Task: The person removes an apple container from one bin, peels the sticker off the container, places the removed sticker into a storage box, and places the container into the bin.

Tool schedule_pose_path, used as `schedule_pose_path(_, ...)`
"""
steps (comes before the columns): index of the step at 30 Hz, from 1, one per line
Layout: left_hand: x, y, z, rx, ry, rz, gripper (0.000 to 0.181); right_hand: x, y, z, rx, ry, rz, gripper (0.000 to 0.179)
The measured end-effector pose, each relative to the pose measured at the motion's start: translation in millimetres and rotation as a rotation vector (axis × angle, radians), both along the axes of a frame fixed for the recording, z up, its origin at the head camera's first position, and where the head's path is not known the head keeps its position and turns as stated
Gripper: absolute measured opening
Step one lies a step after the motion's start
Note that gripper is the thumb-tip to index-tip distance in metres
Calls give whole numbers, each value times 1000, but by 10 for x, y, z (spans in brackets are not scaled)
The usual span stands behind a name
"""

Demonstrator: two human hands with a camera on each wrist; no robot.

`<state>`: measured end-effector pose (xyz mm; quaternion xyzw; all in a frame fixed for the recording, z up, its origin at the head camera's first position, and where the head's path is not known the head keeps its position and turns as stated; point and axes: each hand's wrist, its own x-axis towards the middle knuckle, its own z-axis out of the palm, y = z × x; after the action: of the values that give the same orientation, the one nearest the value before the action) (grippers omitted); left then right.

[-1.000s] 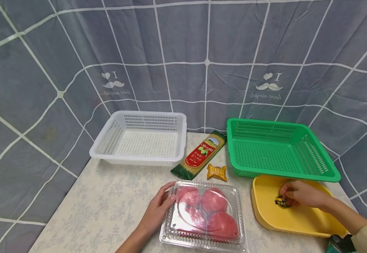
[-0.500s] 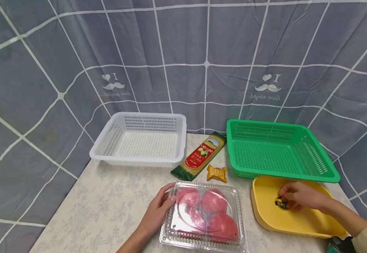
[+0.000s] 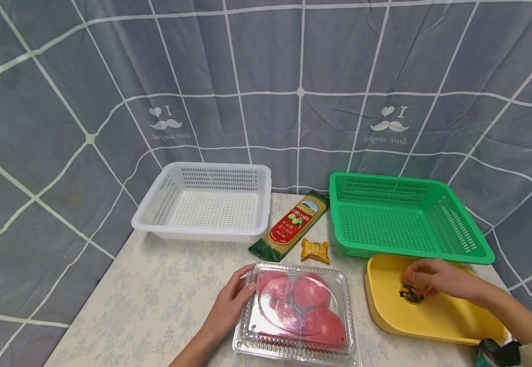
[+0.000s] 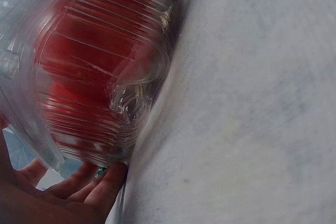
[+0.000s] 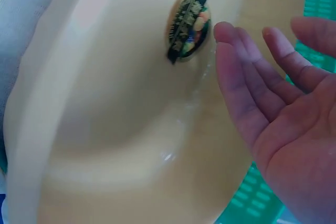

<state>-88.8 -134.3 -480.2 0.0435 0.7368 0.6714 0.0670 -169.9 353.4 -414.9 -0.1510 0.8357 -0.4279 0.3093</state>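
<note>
My left hand (image 3: 231, 302) holds the left edge of a clear plastic clamshell box (image 3: 351, 316). Its thumb lies at the lid's rim, its fingers at the side near the table. Inside the box sit several round red, tomato-like fruits (image 4: 84, 51). My right hand (image 3: 447, 280) hovers over a yellow basin (image 3: 472, 318), with loosely bent fingers and nothing between them. Just beside those fingertips, an oval label with a dark banner (image 5: 188, 27) shows on the basin's floor.
Behind the hands stand a white perforated basket (image 3: 197, 232) on the left and a green one (image 3: 408, 252) on the right. Between them lie a pasta packet (image 3: 289, 229) and a small orange wrapped snack (image 3: 315, 251). A grey checked cloth (image 3: 266, 76) hangs behind.
My right hand has risen a little and its fingers have shifted away from the label. The left hand and the clamshell box stay in place.
</note>
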Motion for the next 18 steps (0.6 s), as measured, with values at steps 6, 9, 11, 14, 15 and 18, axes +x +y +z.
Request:
schedule_pose_path(6,6,8,6,4,11,2,48,6,-6,79,-19,38,46,33)
schedule_pose_path(9,10,9,12,8,10,3,48,34,-35,117,-20,44,35,35)
schedule_pose_path(11,13,9,16,15,7,0,48,62,-72,153,-20,44,21,37)
schedule_pose_path(14,18,8,18,17,15,-1,48,101,-155,213,-22,68,9,39)
schedule_pose_path(15,15,10,17,16,13,-1,48,116,-182,232,-23,72,0,39)
schedule_pose_path(18,6,11,5,9,10,0,47,161,-262,278,-33,107,-22,37)
